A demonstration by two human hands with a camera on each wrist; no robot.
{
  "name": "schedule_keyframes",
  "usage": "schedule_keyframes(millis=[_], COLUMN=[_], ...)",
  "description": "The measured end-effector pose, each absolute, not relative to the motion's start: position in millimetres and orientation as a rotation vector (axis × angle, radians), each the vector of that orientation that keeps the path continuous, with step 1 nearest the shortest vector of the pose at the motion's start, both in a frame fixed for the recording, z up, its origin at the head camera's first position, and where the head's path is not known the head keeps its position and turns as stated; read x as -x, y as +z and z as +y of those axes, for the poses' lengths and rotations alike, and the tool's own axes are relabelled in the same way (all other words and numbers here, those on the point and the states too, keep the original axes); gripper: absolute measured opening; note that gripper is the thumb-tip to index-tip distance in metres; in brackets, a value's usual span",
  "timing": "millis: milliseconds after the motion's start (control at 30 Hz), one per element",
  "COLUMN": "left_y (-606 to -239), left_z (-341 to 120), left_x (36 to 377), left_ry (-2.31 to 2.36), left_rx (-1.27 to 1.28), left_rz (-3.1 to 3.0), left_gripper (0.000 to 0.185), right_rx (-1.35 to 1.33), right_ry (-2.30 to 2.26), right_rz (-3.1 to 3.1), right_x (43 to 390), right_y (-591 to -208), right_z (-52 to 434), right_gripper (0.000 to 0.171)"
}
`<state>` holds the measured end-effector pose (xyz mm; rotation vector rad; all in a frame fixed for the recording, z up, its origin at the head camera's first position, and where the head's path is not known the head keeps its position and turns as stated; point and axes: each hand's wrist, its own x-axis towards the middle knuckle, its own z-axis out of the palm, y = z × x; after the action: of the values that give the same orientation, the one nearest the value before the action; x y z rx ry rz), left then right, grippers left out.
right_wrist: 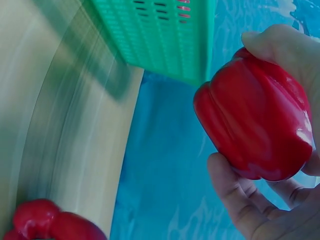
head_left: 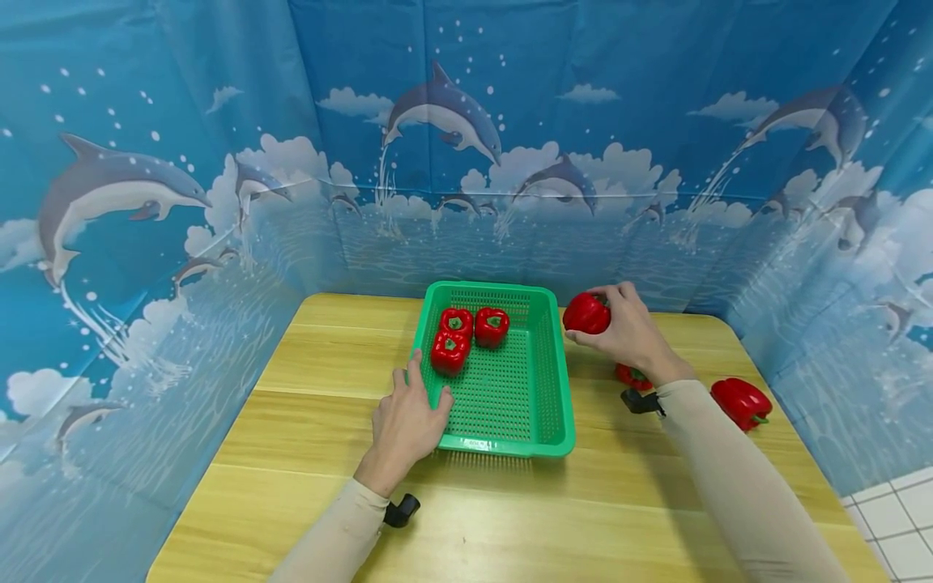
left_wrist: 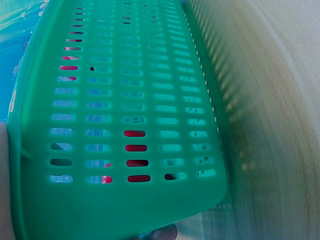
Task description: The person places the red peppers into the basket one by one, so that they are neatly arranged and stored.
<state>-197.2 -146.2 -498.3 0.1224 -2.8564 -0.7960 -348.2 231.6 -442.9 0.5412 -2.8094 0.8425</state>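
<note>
My right hand (head_left: 628, 328) holds a red bell pepper (head_left: 586, 313) just past the basket's right rim, above the table. Thumb and fingers curve round its sides in the right wrist view, where the pepper (right_wrist: 255, 117) shows smooth and glossy. My left hand (head_left: 411, 414) grips the green plastic basket (head_left: 563, 397) by its left front rim, the thumb over the inner side. Inside the basket, three red bell peppers (head_left: 449, 352) stand together at the back left, stems upward. The perforated basket wall (left_wrist: 150, 205) fills most of the left wrist view.
Another red bell pepper (head_left: 632, 377) lies under my right wrist, partly hidden. One more bell pepper (head_left: 741, 403) lies on its side near the right edge of the wooden table (head_left: 306, 453). A blue dolphin-print curtain (head_left: 466, 235) hangs behind and at both sides.
</note>
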Motion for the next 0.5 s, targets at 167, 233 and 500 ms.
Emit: schedule_keyframes(millis=[167, 233, 500], left_y=[-498.5, -498.4, -498.6], left_z=[-146.2, -146.2, -146.2], left_x=[197.1, 197.3, 197.1], left_ry=[-0.798, -0.796, -0.794], left_rx=[-0.119, -0.12, -0.119], left_rz=[-2.85, -2.85, -2.847], left_gripper=[0.091, 0.091, 0.091], right_rx=[-0.574, -0.584, -0.631], right_ry=[0.855, 0.865, 0.864], right_rz=[-2.794, -2.797, -2.83], right_x=[344.6, 343.1, 338.4], right_y=[-438.9, -436.8, -431.7], right_z=[223.5, 219.2, 202.4], right_gripper=[0.086, 0.087, 0.088])
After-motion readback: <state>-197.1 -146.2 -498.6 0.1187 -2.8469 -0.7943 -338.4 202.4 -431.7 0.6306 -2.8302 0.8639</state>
